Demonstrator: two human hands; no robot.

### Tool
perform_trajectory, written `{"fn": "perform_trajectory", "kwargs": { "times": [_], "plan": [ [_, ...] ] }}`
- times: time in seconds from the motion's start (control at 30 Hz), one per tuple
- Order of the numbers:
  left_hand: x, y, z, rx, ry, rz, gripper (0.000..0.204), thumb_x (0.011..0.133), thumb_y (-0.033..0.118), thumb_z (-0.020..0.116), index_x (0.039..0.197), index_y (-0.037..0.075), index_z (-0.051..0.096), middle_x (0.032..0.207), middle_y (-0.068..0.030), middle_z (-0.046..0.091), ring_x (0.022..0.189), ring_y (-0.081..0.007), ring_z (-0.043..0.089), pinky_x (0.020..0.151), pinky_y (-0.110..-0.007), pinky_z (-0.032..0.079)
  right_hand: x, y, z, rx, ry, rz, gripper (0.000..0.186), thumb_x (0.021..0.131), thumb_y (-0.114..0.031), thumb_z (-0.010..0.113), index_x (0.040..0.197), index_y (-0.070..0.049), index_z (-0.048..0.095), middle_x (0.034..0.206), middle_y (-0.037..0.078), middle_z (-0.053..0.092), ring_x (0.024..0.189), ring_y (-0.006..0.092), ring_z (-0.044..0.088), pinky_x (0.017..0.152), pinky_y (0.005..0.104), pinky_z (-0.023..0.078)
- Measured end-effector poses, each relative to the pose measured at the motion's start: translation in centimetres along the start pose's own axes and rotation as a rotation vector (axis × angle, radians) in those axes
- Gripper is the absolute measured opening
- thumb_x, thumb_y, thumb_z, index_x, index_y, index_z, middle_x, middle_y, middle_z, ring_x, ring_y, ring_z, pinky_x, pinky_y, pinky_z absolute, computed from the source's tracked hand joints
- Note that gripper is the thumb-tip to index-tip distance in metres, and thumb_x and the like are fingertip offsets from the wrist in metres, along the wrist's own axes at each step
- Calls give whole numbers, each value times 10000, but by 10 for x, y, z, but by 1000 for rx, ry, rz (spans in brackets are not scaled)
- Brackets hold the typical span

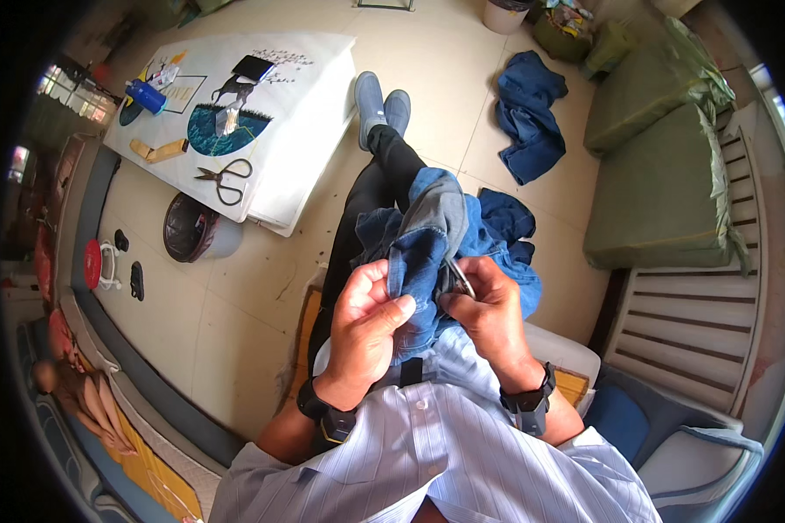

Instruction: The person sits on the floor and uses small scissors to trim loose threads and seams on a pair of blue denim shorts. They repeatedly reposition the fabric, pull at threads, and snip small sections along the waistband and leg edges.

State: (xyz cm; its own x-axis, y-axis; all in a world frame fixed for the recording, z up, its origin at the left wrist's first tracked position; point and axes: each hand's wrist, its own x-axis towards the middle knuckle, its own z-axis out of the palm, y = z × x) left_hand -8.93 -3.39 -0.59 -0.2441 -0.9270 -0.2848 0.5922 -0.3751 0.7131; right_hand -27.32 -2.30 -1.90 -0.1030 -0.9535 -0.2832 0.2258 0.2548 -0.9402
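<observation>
At the far left, a white table (312,109) carries black-handled scissors (219,177), lying near its edge and out of the grip, with a lined wastebin (223,239) on the floor just beside the table. Toward the middle, the person's left hand (363,329) pinches a fold of the blue denim garment (414,261) between thumb and fingers; the garment lies bunched over the lap, a grey patch of cloth (442,212) showing at its far end. That pinch would serve best close to the working spot, drawing the layer flat and lightly taut, with the thumb tip kept off the line of the metal. Just right of it, the right hand (490,315) grips a small metal tool (461,277), probably snips, though fingers and cloth hide most of it. Short, shallow strokes seem wisest here, with the tip in sight and angled away from the left thumb, since loose folds beneath could be caught and nicked. Farther right, darker denim (506,218) lies beside the garment, and beyond it another denim piece (530,113) rests on the floor; keeping the darker cloth from sliding under the tool would help.
</observation>
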Motion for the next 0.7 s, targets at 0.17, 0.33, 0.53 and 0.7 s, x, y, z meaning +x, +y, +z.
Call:
{"fn": "perform_trajectory", "kwargs": {
  "times": [0.17,0.33,0.53,0.7],
  "plan": [
    [-2,3,-5,-105,72,48,433,984,-65,634,1396,-5,516,1303,-150,696,1178,-217,676,1069,-393,513,-11,-5,-3,322,70,105,373,858,118,763,1180,-32,650,859,-21,643,568,43,514,473,217,392],
    [3,0,-19,75,114,99,509,974,-67,629,1468,11,533,1236,-119,699,1071,-170,665,991,-336,523,-7,-10,-13,812,-77,138,335,921,90,723,1234,-18,671,892,46,712,444,50,405,416,244,366],
    [-14,-20,-32,534,15,-27,204,970,-15,719,1174,-17,724,994,4,719,854,-51,634,776,-227,524,2,-16,-11,933,-101,248,252,961,65,688,1187,-45,672,858,33,679,454,65,416,435,254,386],
    [-9,-1,-18,972,-227,-30,221,920,61,782,1124,-7,730,975,-93,733,852,-176,712,783,-333,577,9,-14,-14,908,-138,270,218,981,38,673,1184,-42,670,811,17,662,454,52,410,430,245,377]
  ]
}}
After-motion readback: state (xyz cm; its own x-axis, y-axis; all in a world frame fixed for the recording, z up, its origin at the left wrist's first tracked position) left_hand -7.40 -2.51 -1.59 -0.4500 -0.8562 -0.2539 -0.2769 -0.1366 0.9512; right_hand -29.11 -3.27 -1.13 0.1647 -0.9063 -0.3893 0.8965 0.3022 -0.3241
